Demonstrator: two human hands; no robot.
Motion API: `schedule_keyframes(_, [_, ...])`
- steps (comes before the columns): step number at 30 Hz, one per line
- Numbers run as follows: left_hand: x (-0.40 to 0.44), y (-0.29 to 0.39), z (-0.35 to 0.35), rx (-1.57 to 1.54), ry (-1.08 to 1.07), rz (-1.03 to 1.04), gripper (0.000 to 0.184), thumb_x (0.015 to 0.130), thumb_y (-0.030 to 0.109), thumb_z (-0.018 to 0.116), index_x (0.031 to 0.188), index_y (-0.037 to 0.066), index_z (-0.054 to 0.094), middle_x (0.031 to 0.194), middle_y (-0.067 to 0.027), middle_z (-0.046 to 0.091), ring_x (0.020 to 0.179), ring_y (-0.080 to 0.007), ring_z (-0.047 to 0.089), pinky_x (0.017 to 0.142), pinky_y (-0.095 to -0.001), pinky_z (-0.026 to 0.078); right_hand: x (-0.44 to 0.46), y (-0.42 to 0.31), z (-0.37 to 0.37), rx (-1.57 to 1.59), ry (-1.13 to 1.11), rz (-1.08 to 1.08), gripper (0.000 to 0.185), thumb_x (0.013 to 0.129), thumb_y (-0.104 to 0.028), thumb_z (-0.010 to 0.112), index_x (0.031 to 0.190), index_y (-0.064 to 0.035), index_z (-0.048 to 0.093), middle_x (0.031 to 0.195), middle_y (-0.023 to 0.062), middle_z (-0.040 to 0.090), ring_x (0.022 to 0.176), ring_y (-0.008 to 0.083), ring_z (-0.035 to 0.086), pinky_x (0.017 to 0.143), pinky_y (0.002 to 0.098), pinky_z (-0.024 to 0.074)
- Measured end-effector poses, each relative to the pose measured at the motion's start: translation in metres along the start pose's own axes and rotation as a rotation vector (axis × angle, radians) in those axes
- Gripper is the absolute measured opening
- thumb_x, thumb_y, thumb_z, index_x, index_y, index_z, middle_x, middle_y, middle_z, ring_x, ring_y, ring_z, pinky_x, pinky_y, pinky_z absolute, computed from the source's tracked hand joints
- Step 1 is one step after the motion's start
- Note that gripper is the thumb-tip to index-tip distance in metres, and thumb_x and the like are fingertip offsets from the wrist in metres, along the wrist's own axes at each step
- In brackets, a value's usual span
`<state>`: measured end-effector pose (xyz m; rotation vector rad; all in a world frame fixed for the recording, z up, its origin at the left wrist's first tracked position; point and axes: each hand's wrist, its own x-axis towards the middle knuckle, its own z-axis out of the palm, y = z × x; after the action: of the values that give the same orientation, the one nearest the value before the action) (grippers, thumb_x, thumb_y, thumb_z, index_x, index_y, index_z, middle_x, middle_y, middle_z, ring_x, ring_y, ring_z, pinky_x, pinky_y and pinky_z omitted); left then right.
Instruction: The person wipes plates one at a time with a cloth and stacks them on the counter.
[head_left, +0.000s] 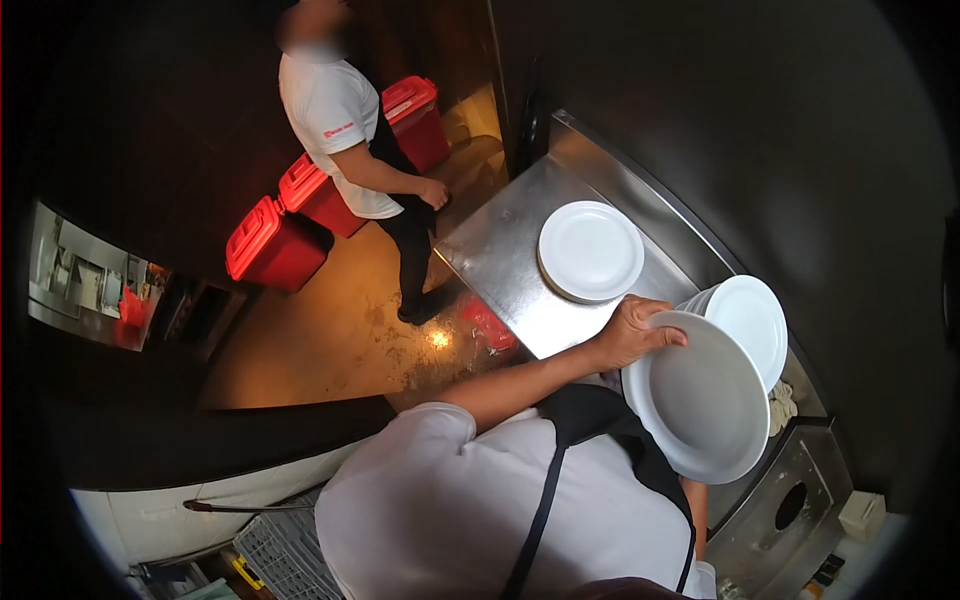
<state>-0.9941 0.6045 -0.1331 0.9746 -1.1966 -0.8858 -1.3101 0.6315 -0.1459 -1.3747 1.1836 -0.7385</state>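
Observation:
My left hand (640,335) grips the upper rim of a white plate (705,405), with the thumb over its near face. The plate is tilted up in front of my body. My right forearm (694,515) reaches up behind the plate's lower edge; the right hand itself is hidden. Just beyond the held plate, a leaning stack of white plates (748,325) is partly covered by it. A second stack of white plates (590,250) lies flat on the steel counter (500,240), a little past my left hand.
A white crumpled cloth (783,408) lies beside the leaning stack. A steel basin with a round dark hole (790,508) is at lower right. Another person (340,130) is beyond the counter, near several red lidded bins (278,243). A grey rack (290,550) stands at lower left.

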Motion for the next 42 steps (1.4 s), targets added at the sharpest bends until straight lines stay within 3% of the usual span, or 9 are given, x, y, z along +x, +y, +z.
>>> schedule_keyframes(7, [0.012, -0.007, -0.029, -0.217, 0.306, -0.108, 0.034, 0.092, 0.028, 0.077, 0.110, 0.000, 0.072, 0.093, -0.0043, 0.074, 0.086, -0.0093, 0.067, 0.077, -0.0262, 0.054, -0.021, 0.005, -0.013, -0.008, 0.025, 0.047, 0.044, 0.095, -0.012, 0.060, 0.137, 0.0011, 0.055, 0.135, 0.0157, 0.059, 0.125, 0.0281, 0.056, 0.109, 0.0414, 0.0437])
schedule_keyframes(14, [0.028, -0.001, -0.044, -0.045, -0.027, -0.233, 0.028, 0.094, 0.024, 0.075, 0.105, -0.001, 0.073, 0.091, -0.0031, 0.073, 0.087, -0.0104, 0.066, 0.081, -0.0283, 0.054, 0.041, -0.057, 0.012, 0.067, 0.022, -0.195, 0.044, 0.095, -0.013, 0.060, 0.137, 0.0015, 0.055, 0.134, 0.0157, 0.059, 0.122, 0.0279, 0.057, 0.107, 0.0412, 0.0448])
schedule_keyframes(17, [0.043, -0.003, -0.050, -0.138, -0.231, -0.323, 0.054, 0.088, 0.030, 0.081, 0.129, 0.000, 0.064, 0.109, -0.0099, 0.073, 0.101, -0.0139, 0.065, 0.092, -0.0302, 0.052, 0.069, -0.067, 0.047, 0.062, -0.142, -0.195, 0.044, 0.095, -0.013, 0.060, 0.136, 0.0017, 0.055, 0.133, 0.0158, 0.060, 0.121, 0.0279, 0.058, 0.107, 0.0411, 0.0453])
schedule_keyframes(23, [0.030, -0.015, -0.043, -0.206, 0.187, -0.003, 0.124, 0.069, 0.042, 0.093, 0.162, 0.008, 0.018, 0.154, -0.0169, 0.044, 0.141, -0.0250, 0.043, 0.115, -0.0415, 0.035, 0.069, -0.043, 0.076, -0.043, -0.382, -0.059, 0.044, 0.096, -0.014, 0.060, 0.136, 0.0020, 0.055, 0.131, 0.0158, 0.060, 0.119, 0.0277, 0.059, 0.106, 0.0410, 0.0463])
schedule_keyframes(27, [0.017, -0.018, -0.067, -0.275, 0.154, 0.078, 0.092, 0.080, 0.043, 0.084, 0.154, 0.009, 0.042, 0.152, -0.0154, 0.049, 0.140, -0.0238, 0.045, 0.115, -0.0413, 0.037, 0.058, -0.031, 0.067, -0.087, -0.414, 0.008, 0.043, 0.096, -0.014, 0.060, 0.136, 0.0022, 0.055, 0.130, 0.0158, 0.060, 0.118, 0.0277, 0.060, 0.105, 0.0409, 0.0469])
schedule_keyframes(29, [0.000, -0.042, -0.087, -0.238, 0.094, -0.091, 0.043, 0.089, 0.036, 0.077, 0.118, 0.004, 0.071, 0.107, -0.0029, 0.074, 0.102, -0.0109, 0.066, 0.093, -0.0298, 0.052, 0.051, -0.029, 0.060, -0.093, -0.403, 0.028, 0.043, 0.096, -0.015, 0.059, 0.136, 0.0023, 0.055, 0.130, 0.0158, 0.061, 0.117, 0.0276, 0.060, 0.105, 0.0408, 0.0472])
schedule_keyframes(37, [0.020, -0.012, -0.089, -0.182, -0.011, -0.305, 0.046, 0.092, 0.040, 0.075, 0.119, 0.004, 0.069, 0.104, -0.0035, 0.072, 0.098, -0.0122, 0.065, 0.092, -0.0296, 0.052, 0.095, -0.097, 0.069, 0.057, -0.278, -0.211, 0.043, 0.097, -0.015, 0.059, 0.136, 0.0028, 0.055, 0.128, 0.0159, 0.061, 0.115, 0.0275, 0.061, 0.103, 0.0406, 0.0485])
schedule_keyframes(41, [0.045, -0.006, -0.075, -0.110, -0.108, -0.166, 0.080, 0.085, 0.043, 0.082, 0.146, 0.004, 0.049, 0.131, -0.0108, 0.063, 0.120, -0.0205, 0.058, 0.105, -0.0352, 0.045, 0.150, -0.123, 0.131, 0.115, -0.444, -0.282, 0.043, 0.097, -0.016, 0.059, 0.135, 0.0030, 0.055, 0.127, 0.0159, 0.062, 0.113, 0.0274, 0.062, 0.102, 0.0405, 0.0492])
schedule_keyframes(42, [0.043, -0.007, -0.068, -0.150, -0.027, -0.124, 0.111, 0.080, 0.044, 0.085, 0.162, 0.009, 0.019, 0.151, -0.0137, 0.045, 0.135, -0.0236, 0.046, 0.113, -0.0364, 0.037, 0.156, -0.120, 0.143, 0.116, -0.499, -0.258, 0.043, 0.097, -0.016, 0.059, 0.135, 0.0030, 0.055, 0.126, 0.0159, 0.062, 0.113, 0.0274, 0.062, 0.102, 0.0405, 0.0493])
